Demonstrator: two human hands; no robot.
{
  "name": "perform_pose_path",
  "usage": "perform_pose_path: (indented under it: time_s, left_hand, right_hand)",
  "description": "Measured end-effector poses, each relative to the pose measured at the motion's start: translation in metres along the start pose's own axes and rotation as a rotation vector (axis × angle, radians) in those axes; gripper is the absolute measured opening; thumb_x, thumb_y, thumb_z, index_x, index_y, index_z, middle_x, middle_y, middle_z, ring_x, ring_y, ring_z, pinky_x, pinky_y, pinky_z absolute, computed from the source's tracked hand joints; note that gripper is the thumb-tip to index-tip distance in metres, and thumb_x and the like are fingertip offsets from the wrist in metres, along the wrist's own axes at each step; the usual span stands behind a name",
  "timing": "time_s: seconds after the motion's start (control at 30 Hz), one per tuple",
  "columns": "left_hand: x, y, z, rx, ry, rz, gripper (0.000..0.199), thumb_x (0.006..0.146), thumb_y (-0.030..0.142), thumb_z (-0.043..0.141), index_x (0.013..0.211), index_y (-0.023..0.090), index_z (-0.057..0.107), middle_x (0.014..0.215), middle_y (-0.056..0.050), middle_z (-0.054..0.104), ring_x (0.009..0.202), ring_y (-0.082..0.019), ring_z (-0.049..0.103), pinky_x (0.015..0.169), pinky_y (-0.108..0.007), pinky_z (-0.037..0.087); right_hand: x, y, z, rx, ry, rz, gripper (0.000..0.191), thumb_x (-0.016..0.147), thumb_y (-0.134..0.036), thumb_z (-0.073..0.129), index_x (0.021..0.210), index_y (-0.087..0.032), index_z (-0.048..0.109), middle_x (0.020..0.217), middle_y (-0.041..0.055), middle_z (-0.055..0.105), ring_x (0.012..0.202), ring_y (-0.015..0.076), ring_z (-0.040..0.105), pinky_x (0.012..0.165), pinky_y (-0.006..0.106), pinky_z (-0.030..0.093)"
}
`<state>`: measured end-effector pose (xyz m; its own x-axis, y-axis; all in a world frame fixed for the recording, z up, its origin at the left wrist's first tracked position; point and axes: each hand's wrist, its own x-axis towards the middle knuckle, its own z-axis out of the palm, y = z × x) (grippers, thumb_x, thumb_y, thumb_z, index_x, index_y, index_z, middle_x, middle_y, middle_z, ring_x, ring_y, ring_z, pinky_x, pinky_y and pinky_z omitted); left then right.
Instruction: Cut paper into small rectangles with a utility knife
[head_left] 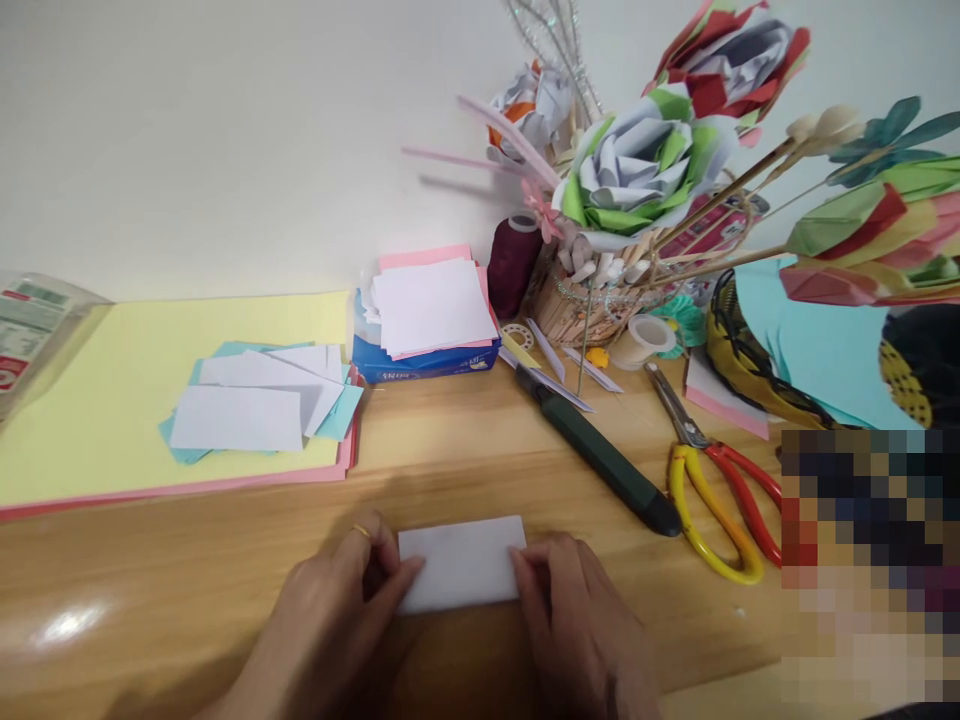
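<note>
A small white rectangle of paper [461,565], apparently folded, lies at the front of the wooden table between my hands. My left hand [337,595], with a ring on one finger, pinches its left end between thumb and fingers. At the opposite end, my right hand [574,610] grips the paper's right edge the same way. Similar white slips [236,415] rest with turquoise ones on a yellow sheet [67,400] to the left. Behind the held paper, a stack of white and pink paper [435,305] sits on a blue box [427,365].
On the right lie a dark green utility knife [600,455] and scissors [712,500] with yellow and red handles. Paper flowers [637,165] rise from a wooden pot [574,300] at the back. A maroon thread spool [514,265] and a yellow-black basket [757,370] stand near it.
</note>
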<state>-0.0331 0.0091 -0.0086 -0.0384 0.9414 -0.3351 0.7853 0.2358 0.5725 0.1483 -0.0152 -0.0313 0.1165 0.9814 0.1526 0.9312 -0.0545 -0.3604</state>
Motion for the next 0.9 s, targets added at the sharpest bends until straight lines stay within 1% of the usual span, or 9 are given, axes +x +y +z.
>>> perform_pose_path:
  time_s: [0.17, 0.27, 0.33, 0.4, 0.47, 0.57, 0.73, 0.8, 0.9]
  left_hand:
    - [0.002, -0.004, 0.002, 0.046, -0.002, 0.027, 0.02, 0.079, 0.038, 0.045, 0.065, 0.023, 0.044, 0.054, 0.004, 0.051, 0.05, -0.015, 0.05, 0.052, -0.024, 0.035]
    - [0.005, -0.011, 0.003, 0.06, -0.031, 0.09, 0.019, 0.08, 0.038, 0.043, 0.074, 0.024, 0.053, 0.058, 0.003, 0.056, 0.05, -0.015, 0.051, 0.051, -0.024, 0.038]
    - [0.007, -0.015, 0.003, 0.07, -0.042, 0.162, 0.024, 0.082, 0.038, 0.041, 0.086, 0.025, 0.061, 0.064, 0.002, 0.061, 0.052, -0.015, 0.054, 0.052, -0.024, 0.04]
    - [0.008, -0.017, 0.002, 0.084, -0.035, 0.279, 0.031, 0.085, 0.036, 0.038, 0.097, 0.029, 0.066, 0.07, 0.001, 0.064, 0.058, -0.015, 0.059, 0.055, -0.023, 0.042]
    - [0.008, -0.017, 0.002, 0.12, -0.022, 0.395, 0.037, 0.088, 0.032, 0.034, 0.103, 0.034, 0.068, 0.07, 0.0, 0.063, 0.061, -0.014, 0.061, 0.055, -0.022, 0.043]
    - [0.007, -0.015, 0.002, 0.21, 0.006, 0.483, 0.041, 0.088, 0.027, 0.033, 0.107, 0.037, 0.067, 0.062, 0.0, 0.057, 0.055, -0.013, 0.059, 0.051, -0.02, 0.041]
    - [0.005, -0.019, 0.005, 0.341, 0.03, 0.509, 0.044, 0.089, 0.023, 0.031, 0.112, 0.038, 0.065, 0.065, -0.001, 0.058, 0.053, -0.013, 0.059, 0.05, -0.02, 0.042]
    - [0.006, -0.023, 0.007, 0.408, 0.019, 0.504, 0.045, 0.087, 0.021, 0.032, 0.115, 0.039, 0.062, 0.068, -0.002, 0.06, 0.055, -0.014, 0.059, 0.051, -0.021, 0.043]
    - [0.007, -0.027, 0.008, 0.511, -0.043, 0.525, 0.05, 0.083, 0.017, 0.038, 0.123, 0.042, 0.055, 0.072, -0.001, 0.062, 0.056, -0.016, 0.059, 0.049, -0.022, 0.043]
  right_hand:
    - [0.0, -0.001, 0.0, 0.004, -0.023, 0.036, 0.051, 0.094, -0.052, 0.018, 0.07, -0.024, 0.053, 0.067, 0.0008, 0.061, 0.06, 0.0141, 0.06, 0.048, 0.025, 0.04]
    - [0.0, -0.001, 0.0, 0.013, -0.023, 0.057, 0.051, 0.094, -0.054, 0.017, 0.071, -0.025, 0.053, 0.068, 0.0009, 0.062, 0.061, 0.0142, 0.06, 0.05, 0.025, 0.041]
    - [-0.001, 0.0, 0.001, 0.029, -0.019, 0.065, 0.051, 0.093, -0.054, 0.018, 0.071, -0.025, 0.053, 0.068, 0.0011, 0.062, 0.062, 0.0141, 0.06, 0.05, 0.025, 0.041]
    - [-0.001, 0.0, 0.002, 0.047, -0.012, 0.063, 0.05, 0.094, -0.053, 0.018, 0.072, -0.024, 0.053, 0.069, 0.0012, 0.062, 0.062, 0.0141, 0.061, 0.05, 0.025, 0.04]
    - [-0.001, 0.0, 0.002, 0.05, -0.003, 0.055, 0.049, 0.094, -0.052, 0.02, 0.072, -0.024, 0.053, 0.068, 0.0012, 0.062, 0.062, 0.0141, 0.061, 0.05, 0.025, 0.04]
    - [-0.001, 0.0, 0.002, 0.025, -0.002, 0.042, 0.048, 0.095, -0.051, 0.021, 0.071, -0.024, 0.052, 0.068, 0.0006, 0.062, 0.062, 0.0139, 0.06, 0.05, 0.025, 0.04]
    - [-0.001, 0.0, 0.002, 0.02, -0.003, 0.03, 0.047, 0.095, -0.05, 0.019, 0.072, -0.024, 0.052, 0.068, 0.0001, 0.061, 0.063, 0.0139, 0.06, 0.05, 0.025, 0.039]
    - [-0.001, -0.001, 0.002, 0.022, 0.001, 0.025, 0.047, 0.095, -0.05, 0.02, 0.072, -0.024, 0.052, 0.068, 0.0002, 0.061, 0.063, 0.0139, 0.06, 0.05, 0.025, 0.039]
    - [-0.002, -0.002, 0.002, 0.008, 0.011, 0.021, 0.047, 0.095, -0.051, 0.019, 0.073, -0.024, 0.051, 0.069, 0.0, 0.061, 0.064, 0.0137, 0.06, 0.051, 0.026, 0.039]
